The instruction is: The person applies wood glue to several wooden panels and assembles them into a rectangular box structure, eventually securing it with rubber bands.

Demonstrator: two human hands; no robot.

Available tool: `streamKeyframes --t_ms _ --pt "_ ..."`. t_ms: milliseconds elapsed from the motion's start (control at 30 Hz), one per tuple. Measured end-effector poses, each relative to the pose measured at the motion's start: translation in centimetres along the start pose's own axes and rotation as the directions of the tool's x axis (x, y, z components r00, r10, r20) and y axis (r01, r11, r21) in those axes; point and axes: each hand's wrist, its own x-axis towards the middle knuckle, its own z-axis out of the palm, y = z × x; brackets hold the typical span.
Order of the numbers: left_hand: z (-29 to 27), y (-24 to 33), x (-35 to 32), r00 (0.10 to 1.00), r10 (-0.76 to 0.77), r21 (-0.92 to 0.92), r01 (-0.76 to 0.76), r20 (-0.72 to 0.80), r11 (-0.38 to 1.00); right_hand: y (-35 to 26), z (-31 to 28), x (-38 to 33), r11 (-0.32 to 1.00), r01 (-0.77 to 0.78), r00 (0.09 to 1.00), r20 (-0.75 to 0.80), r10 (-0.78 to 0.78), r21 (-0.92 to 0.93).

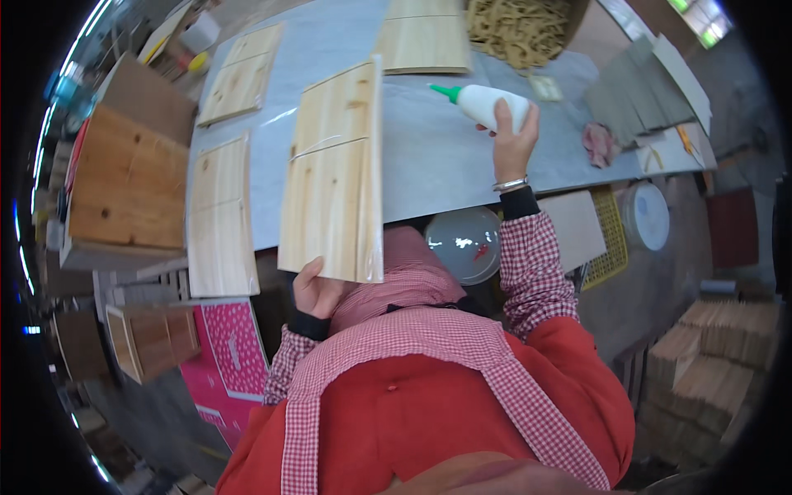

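My left hand (318, 290) grips the near end of a pale wooden panel (330, 181), thumb on top; the fingers beneath are hidden. The panel is long, with knots, a thin band across its middle and a shiny clear edge on its right side. It is tilted over the table's front edge. In my right hand (515, 142) is a white squeeze bottle (487, 106) with a green pointed nozzle, its tip toward the left. The fingers wrap round the bottle above the table, to the right of the panel and apart from it.
More wooden panels lie left (221, 214), far left (241, 74) and at the back (425, 37) of the table (429, 165). A box of tan strips (520, 33) stands behind. Grey sheets (639, 91) and a pink cloth (597, 145) sit right. A lidded bucket (464, 245) stands below the table edge.
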Motion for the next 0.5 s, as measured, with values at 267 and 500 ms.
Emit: streamKeyframes --t_ms 267,500 --pt "0.8 1.2 2.5 1.0 -0.007 -0.049 0.008 0.025 0.999 2.0 -12.1 5.8 0.818 0.109 0.874 -0.338 -0.35 -0.565" --pt "1.1 1.3 3.7 0.999 0.013 -0.072 -0.011 0.037 0.997 3.1 -14.7 7.6 0.295 0.022 0.98 -0.038 -0.195 -0.955"
